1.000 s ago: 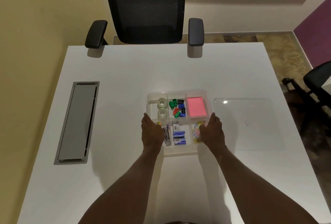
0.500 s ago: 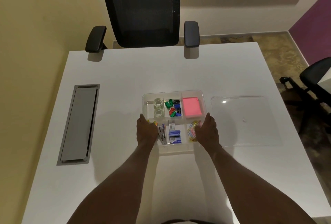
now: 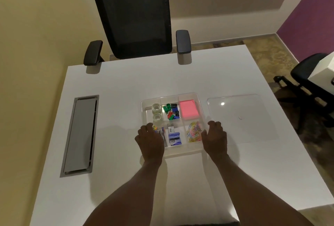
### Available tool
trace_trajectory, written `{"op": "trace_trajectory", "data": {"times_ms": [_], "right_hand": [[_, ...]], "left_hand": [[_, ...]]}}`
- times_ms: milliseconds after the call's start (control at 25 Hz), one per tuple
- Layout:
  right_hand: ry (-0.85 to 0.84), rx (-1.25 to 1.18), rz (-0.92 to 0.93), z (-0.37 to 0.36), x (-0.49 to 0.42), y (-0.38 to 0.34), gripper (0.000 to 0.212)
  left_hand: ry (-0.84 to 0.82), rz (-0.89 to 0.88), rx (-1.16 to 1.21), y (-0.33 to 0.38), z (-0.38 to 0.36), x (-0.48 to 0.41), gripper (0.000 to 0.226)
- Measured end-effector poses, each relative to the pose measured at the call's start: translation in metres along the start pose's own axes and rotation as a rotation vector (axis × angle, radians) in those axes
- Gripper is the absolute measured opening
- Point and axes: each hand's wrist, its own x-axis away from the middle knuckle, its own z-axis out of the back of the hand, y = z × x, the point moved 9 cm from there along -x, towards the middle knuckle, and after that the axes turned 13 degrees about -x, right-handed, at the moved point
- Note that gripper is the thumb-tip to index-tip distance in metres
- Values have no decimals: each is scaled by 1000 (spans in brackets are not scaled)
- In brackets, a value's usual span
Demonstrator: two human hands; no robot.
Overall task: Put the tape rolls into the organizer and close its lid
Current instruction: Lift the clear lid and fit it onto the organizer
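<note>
A clear plastic organizer (image 3: 169, 97) with several compartments sits in the middle of the white table. Two clear tape rolls (image 3: 156, 107) (image 3: 157, 117) lie in its far left compartment, one behind the other. The organizer's flat clear lid (image 3: 242, 117) lies on the table to the right, apart from it. My left hand (image 3: 151, 140) rests with curled fingers over the organizer's near left edge and hides part of that compartment. My right hand (image 3: 216, 138) hovers just outside the right wall, fingers curled, with nothing in it.
The other compartments hold coloured binder clips (image 3: 171, 111), pink sticky notes (image 3: 188, 110), paper clips (image 3: 194, 131) and a blue staples box (image 3: 174, 138). A grey cable hatch (image 3: 79, 135) is set into the table's left side. One black office chair (image 3: 133, 17) stands behind the table and another (image 3: 310, 73) to its right.
Both hands have slid back and outward from the organizer's sides. My right hand has come off the paper clip compartment, which now shows fully. The view has tilted upward.
</note>
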Motion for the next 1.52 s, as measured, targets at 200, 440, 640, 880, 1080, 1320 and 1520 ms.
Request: {"op": "trace_trajectory", "data": {"times_ms": [200,440,640,880,1080,1320,1520], "right_hand": [[120,-46,64,25,16,32,15],[158,167,196,66,-5,87,16],[18,90,37,93,-48,152,23],[11,46,-7,122,-105,209,30],[-63,-71,-222,119,-151,255,43],[-179,-61,-378,105,-180,295,54],[-224,-81,-390,90,-181,307,54]], "left_hand": [[-12,-154,0,55,-7,33,33],[-38,-239,67,152,-17,81,29],[-12,-280,182,238,-21,94,28],[-182,-243,302,289,-54,82,38],[-397,-140,258,298,-85,57,49],[-552,44,125,290,-114,39,70],[-565,156,101,289,-126,30,57]]}}
